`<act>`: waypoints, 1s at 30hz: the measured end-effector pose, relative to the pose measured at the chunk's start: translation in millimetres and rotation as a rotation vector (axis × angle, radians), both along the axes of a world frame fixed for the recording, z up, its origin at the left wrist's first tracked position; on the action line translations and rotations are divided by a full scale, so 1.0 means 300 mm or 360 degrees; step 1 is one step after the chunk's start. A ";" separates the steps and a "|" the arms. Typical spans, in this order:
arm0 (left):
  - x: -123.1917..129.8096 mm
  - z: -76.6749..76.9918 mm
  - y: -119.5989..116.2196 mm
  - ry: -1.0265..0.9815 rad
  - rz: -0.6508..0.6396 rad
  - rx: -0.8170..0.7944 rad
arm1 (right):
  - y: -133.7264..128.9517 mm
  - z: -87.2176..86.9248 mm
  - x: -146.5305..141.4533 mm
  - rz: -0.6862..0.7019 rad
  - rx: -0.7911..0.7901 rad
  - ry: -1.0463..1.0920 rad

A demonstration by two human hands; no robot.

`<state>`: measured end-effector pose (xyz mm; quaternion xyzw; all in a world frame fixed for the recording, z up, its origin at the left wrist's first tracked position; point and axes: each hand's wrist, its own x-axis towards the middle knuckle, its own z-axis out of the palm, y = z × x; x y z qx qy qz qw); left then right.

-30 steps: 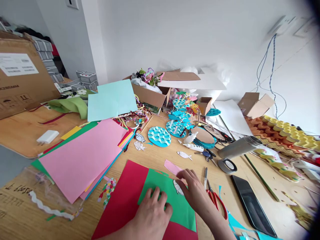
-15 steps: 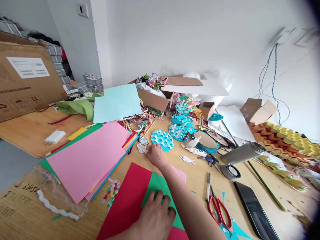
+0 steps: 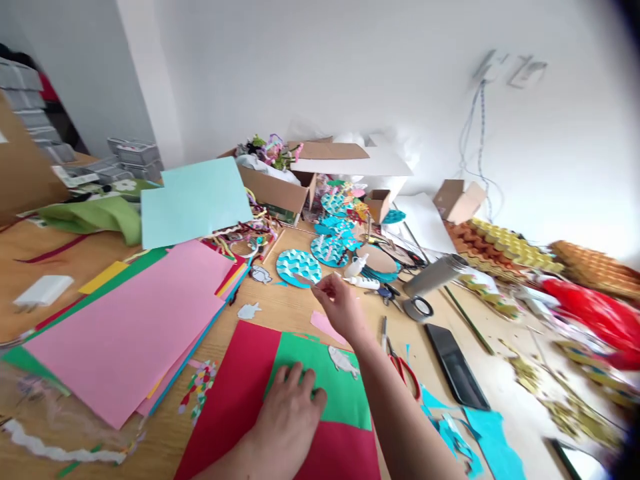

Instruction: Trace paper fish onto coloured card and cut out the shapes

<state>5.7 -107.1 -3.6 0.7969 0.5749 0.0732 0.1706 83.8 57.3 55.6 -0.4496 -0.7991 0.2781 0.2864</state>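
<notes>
My left hand (image 3: 293, 413) lies on a green paper rectangle (image 3: 345, 407), which sits on a larger red sheet (image 3: 227, 393); its fingers are slightly spread. Raised over the table, my right hand (image 3: 339, 303) pinches a small thin piece at its fingertips, too blurred to name. Under the right wrist, a paper fish cutout (image 3: 343, 361) rests on the green paper. A pale fish cutout (image 3: 249, 311) lies beyond the red sheet, with an outlined fish cutout (image 3: 261, 274) farther back. Behind the right fingertips is a blue wavy-patterned disc (image 3: 299, 268).
Coloured sheets (image 3: 135, 327) are stacked at left. On the right are red-handled scissors (image 3: 405, 377), a black phone (image 3: 457, 367), a metal flask (image 3: 435, 275) and a tape roll (image 3: 418, 307). Glue bottles (image 3: 364, 283) and an open carton (image 3: 275, 190) stand farther back.
The view has turned right. My right hand has lifted away from the fish cutouts and moved right, now pinching. One cutout lies nearer the red sheet; a fish shows on the green paper.
</notes>
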 end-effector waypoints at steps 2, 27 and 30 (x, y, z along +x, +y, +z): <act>-0.001 0.010 0.000 0.0015 -0.0001 -0.0007 | -0.046 -0.007 0.146 -0.0047 -0.0176 0.0164; 0.057 0.093 0.075 0.0068 -0.0076 0.0075 | -0.180 -0.154 0.481 -0.0291 -0.0902 0.0521; 0.078 0.044 0.091 0.0053 -0.0115 0.0204 | -0.193 -0.169 0.479 -0.0270 -0.1008 0.0609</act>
